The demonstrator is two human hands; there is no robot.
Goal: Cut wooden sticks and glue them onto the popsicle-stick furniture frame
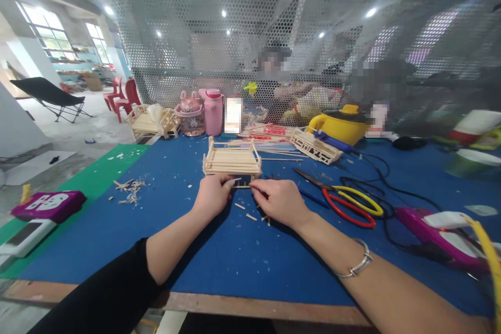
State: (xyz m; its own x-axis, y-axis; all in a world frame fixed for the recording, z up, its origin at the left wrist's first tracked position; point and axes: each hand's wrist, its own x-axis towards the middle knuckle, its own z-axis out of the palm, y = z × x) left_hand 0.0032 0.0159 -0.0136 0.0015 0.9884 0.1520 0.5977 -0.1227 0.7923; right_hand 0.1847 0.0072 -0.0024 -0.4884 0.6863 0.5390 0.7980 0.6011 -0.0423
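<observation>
A small bed-like model of pale wooden sticks (233, 160) stands on the blue table mat, with a slatted top and corner posts. At its near left side is my left hand (211, 197), closed on the model's front edge, thumb and fingers together. My right hand (279, 202) is closed in a pinch by the near right corner. Its fingertips meet the end of a short piece of stick work (243, 186) that spans the gap between my hands. Whatever lies inside the right pinch is too small to make out. Several cut stick bits (251, 217) lie just below.
Scissors (348, 203) with red and yellow handles lie right of my right hand. Beyond are a blue glue gun (332, 141) with its cord, a yellow pot (342, 125), loose sticks (274, 133) and a pink bottle (213, 112). A perforated screen (195, 52) stands behind; a person sits past it.
</observation>
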